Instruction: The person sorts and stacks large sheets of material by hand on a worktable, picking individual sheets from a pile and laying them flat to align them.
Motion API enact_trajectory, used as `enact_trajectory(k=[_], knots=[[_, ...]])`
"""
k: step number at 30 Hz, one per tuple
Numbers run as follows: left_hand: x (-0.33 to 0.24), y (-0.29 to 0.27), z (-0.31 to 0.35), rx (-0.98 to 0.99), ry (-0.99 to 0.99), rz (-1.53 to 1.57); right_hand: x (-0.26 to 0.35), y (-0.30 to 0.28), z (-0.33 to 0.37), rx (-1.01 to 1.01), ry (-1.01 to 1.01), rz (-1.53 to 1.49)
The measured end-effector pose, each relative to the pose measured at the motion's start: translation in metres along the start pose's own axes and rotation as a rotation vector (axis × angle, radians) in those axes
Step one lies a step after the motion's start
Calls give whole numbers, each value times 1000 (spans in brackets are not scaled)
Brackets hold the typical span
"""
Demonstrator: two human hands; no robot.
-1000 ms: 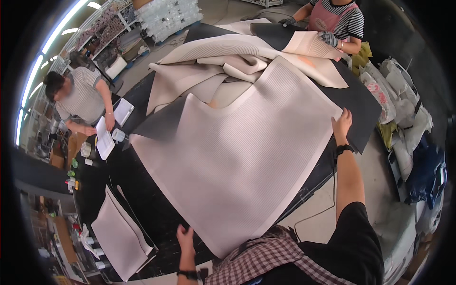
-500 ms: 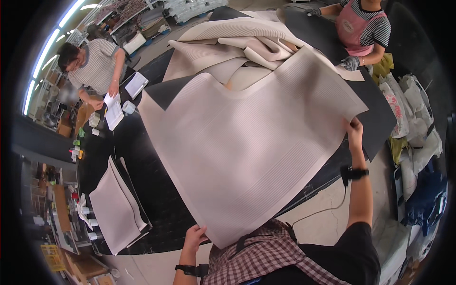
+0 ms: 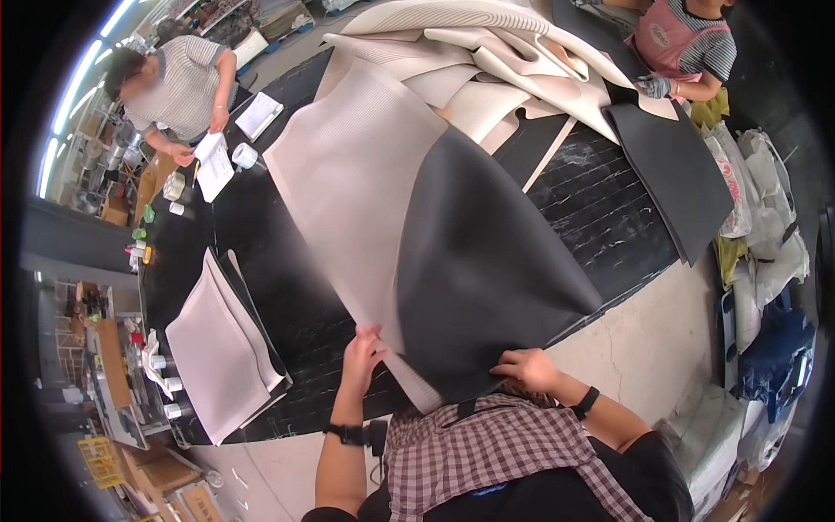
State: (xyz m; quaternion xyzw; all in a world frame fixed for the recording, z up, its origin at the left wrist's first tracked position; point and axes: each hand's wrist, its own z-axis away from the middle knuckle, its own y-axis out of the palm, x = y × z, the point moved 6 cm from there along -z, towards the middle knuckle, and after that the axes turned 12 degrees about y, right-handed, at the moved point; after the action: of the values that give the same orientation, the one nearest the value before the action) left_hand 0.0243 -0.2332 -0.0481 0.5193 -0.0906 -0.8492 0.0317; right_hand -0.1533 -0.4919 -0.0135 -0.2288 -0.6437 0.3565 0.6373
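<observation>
A large flexible sheet [image 3: 357, 165], pale with fine stripes on one face and smooth black on the other, lies partly folded over in front of me. Its right part is turned over, so the black backing [image 3: 487, 261] faces up. My left hand [image 3: 363, 357] pinches the left edge between thumb and fingers. My right hand [image 3: 528, 369] is curled on the near edge of the black part, its fingertips partly hidden. The near corner reaches my checked apron [image 3: 496, 452].
Crumpled pale sheets [image 3: 487, 61] pile up on the black table [image 3: 261, 270]. Folded sheets [image 3: 217, 357] lie at left; a black sheet [image 3: 674, 178] hangs over the right edge. One person [image 3: 187, 87] handles papers, another wears gloves [image 3: 654, 85]. Bags [image 3: 765, 200] stand right.
My right hand has come down and left, folding the sheet's right side over so its black backing shows. My left hand has moved up slightly, still on the left edge.
</observation>
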Motion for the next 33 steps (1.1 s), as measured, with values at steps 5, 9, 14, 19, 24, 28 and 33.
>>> enact_trajectory(k=[5,9,14,19,24,28,33], knots=[[-22,17,-25,149,166,-323,18,-8,-8,-34,-5,67],[-26,0,-49,116,284,-372,52,-25,-14,-117,-98,86],[-15,-12,-77,115,267,-479,57,14,-24,-47,-53,228],[-56,-22,-135,233,224,-654,67,9,-33,68,190,275],[-165,-48,-287,-53,673,-593,67,17,-51,223,390,80],[-202,-20,-375,-142,604,-762,68,6,-113,-129,455,74],[-214,-91,-489,-217,605,-702,76,68,-190,-19,517,419]])
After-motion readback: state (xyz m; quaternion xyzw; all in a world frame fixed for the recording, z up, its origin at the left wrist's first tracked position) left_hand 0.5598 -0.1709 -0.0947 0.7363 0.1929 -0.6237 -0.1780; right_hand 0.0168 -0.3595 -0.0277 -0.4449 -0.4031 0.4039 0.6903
